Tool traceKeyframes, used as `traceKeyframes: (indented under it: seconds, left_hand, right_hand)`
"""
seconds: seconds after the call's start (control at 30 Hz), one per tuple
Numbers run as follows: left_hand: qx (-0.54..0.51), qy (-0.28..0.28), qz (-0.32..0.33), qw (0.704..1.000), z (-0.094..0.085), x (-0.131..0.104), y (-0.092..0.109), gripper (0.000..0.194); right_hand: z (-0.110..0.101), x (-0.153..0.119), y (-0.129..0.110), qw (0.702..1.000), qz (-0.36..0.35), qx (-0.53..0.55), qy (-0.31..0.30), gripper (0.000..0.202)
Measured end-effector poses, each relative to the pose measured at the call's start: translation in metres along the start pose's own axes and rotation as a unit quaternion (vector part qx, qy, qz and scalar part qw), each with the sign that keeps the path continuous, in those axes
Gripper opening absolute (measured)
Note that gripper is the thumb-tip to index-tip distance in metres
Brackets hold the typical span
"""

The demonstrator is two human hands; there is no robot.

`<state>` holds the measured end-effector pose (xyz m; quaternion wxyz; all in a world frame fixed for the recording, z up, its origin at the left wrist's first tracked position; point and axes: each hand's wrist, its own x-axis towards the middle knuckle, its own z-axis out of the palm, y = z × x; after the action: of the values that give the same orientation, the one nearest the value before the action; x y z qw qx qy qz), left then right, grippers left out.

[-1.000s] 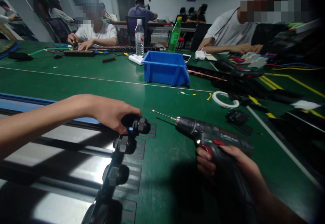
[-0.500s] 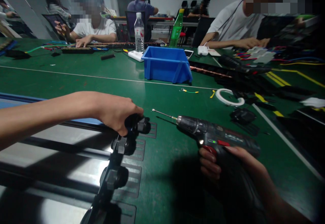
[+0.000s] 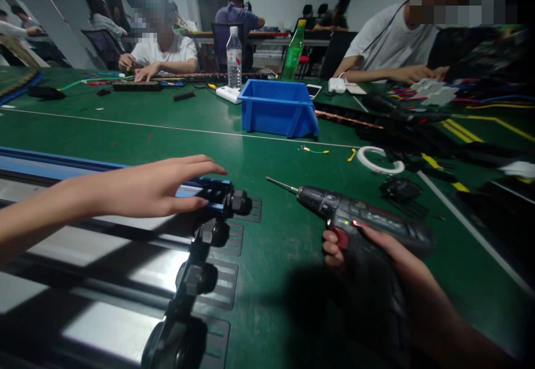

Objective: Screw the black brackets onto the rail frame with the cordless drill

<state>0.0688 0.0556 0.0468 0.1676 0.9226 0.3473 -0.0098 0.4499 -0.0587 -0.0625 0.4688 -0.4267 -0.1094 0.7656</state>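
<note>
While the right hand (image 3: pixel 401 257) grips the cordless drill (image 3: pixel 368 218) on the near right of the blue parts bin (image 3: pixel 279 119), the left hand (image 3: pixel 161 192) spreads wide on the bin's near left, by black hex fittings (image 3: pixel 240 202). An early squeeze of the red trigger (image 3: pixel 341 237) could make the thin bit (image 3: pixel 283 184) whip or slip. The bin's front wall hides its floor; behind stand a clear bottle (image 3: pixel 234 63) and green bottle (image 3: pixel 293 56), contents unclear.

Bench (image 3: pixel 267 252): green, smooth, faint sheen, some scuffs. Toward near left corner: bright metal strips (image 3: pixel 111 324), glossy; black plastic-looking caps (image 3: pixel 239 201), mostly matt. Drill (image 3: pixel 365 214), toward near edge: dark plastic, satin; shiny metal bit (image 3: pixel 282 183). Toward far edge: smooth blue plastic bin (image 3: pixel 278 117); clear plastic bottle (image 3: pixel 234 61), glossy.
</note>
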Motion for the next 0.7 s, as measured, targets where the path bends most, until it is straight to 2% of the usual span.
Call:
traceKeyframes:
  seconds: [0.1, 0.17, 0.3, 0.47, 0.53, 0.63, 0.7]
  left_hand:
    - [0.003, 0.096, -0.009, 0.995, 0.013, -0.028, 0.001, 0.039]
    - [0.008, 0.12, -0.027, 0.992, 0.026, -0.045, -0.004, 0.035]
    - [0.03, 0.122, -0.066, 0.99, 0.052, -0.069, -0.02, 0.039]
    - [0.002, 0.101, -0.123, 0.987, 0.061, -0.082, -0.033, 0.046]
    - [0.004, 0.096, -0.125, 0.988, 0.059, -0.084, -0.036, 0.048]
    - [0.02, 0.09, -0.126, 0.988, 0.057, -0.087, -0.043, 0.052]
    - [0.03, 0.095, -0.138, 0.985, 0.056, -0.092, -0.051, 0.054]
  right_hand:
    - [0.01, -0.001, -0.009, 0.995, 0.007, -0.008, 0.103, 0.032]
    - [0.017, -0.004, -0.016, 0.989, -0.004, -0.027, 0.144, 0.039]
    - [0.013, -0.015, -0.022, 0.981, -0.018, -0.095, 0.17, 0.039]
    - [-0.023, -0.03, -0.018, 0.965, -0.004, -0.216, 0.151, 0.046]
    - [-0.032, -0.033, -0.02, 0.944, -0.003, -0.3, 0.139, 0.04]
    - [-0.03, -0.033, -0.026, 0.892, -0.07, -0.43, 0.119, 0.024]
    - [-0.019, -0.032, -0.028, 0.842, -0.108, -0.518, 0.104, 0.038]
